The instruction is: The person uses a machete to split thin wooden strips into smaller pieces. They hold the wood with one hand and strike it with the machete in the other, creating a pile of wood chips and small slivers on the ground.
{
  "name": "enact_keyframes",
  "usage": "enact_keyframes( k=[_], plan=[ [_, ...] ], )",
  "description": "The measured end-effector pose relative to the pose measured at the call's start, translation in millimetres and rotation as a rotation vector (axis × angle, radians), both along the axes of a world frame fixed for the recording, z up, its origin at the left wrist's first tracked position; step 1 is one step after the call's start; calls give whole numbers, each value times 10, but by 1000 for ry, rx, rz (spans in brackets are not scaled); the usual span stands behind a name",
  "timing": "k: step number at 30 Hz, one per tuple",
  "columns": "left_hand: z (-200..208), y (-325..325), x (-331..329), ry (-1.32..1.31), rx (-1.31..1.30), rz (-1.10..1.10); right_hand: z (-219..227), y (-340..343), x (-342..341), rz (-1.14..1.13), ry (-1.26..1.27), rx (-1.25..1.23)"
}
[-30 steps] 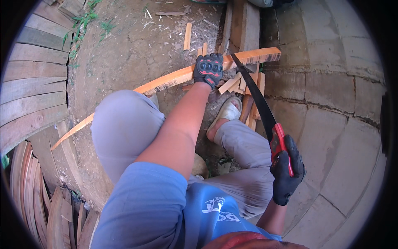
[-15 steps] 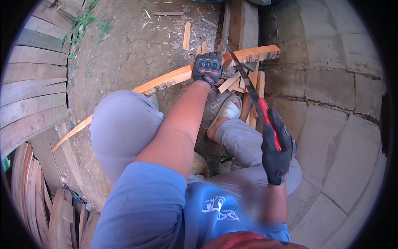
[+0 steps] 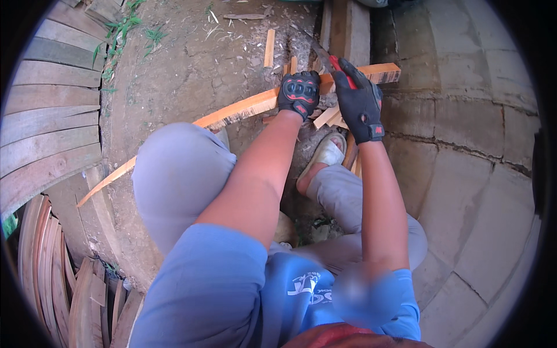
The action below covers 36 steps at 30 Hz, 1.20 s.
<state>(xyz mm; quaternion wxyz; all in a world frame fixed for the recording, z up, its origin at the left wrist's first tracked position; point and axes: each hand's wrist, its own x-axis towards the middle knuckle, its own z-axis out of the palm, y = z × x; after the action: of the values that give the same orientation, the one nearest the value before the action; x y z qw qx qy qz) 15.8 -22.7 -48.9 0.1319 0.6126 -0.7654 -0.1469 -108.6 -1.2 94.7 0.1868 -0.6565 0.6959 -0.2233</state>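
A long wooden board [image 3: 243, 107] with a sawn, pale orange edge runs across in front of me, appearing bent by the lens. My left hand [image 3: 299, 94], in a black glove with red trim, is closed around it just left of the cut area. My right hand [image 3: 358, 98], gloved alike, grips the red handle of a handsaw [image 3: 319, 53]. The dark blade crosses the board just right of my left hand and points up and left beyond it. Part of the handle is hidden by my fingers.
Offcuts [image 3: 331, 118] lie below the board near my sandalled foot [image 3: 328, 153]. A thick wooden beam [image 3: 351, 35] stands behind it. Concrete blocks [image 3: 464, 127] pave the right side. Stacked planks [image 3: 49, 122] line the left, with more boards [image 3: 52, 272] at lower left.
My right hand has pushed the saw forward, up and left, so its handle is now by the board. My left hand keeps its hold on the board.
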Motion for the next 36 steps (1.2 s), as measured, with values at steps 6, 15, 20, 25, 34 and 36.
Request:
enact_keyframes(
  k=[6, 15, 20, 25, 34, 36],
  plan=[
    [-105, 34, 21, -108, -50, 33, 725, 858, -220, -37, -38, 48],
    [-151, 69, -62, -109, -175, 23, 1457, 2216, -293, -23, 177, -4],
    [-73, -12, 5, -71, -50, 17, 1173, 2137, -298, -17, 114, 29],
    [-85, 7, -2, -105, -89, 24, 1079, 1944, -272, -165, -26, 74],
    [-98, -21, 41, -24, -54, 35, 233, 461, 7, 11, 79, -37],
    [-107, 1, 5, 9, -45, 38, 39, 141, 74, -25, 38, -14]
  ],
)
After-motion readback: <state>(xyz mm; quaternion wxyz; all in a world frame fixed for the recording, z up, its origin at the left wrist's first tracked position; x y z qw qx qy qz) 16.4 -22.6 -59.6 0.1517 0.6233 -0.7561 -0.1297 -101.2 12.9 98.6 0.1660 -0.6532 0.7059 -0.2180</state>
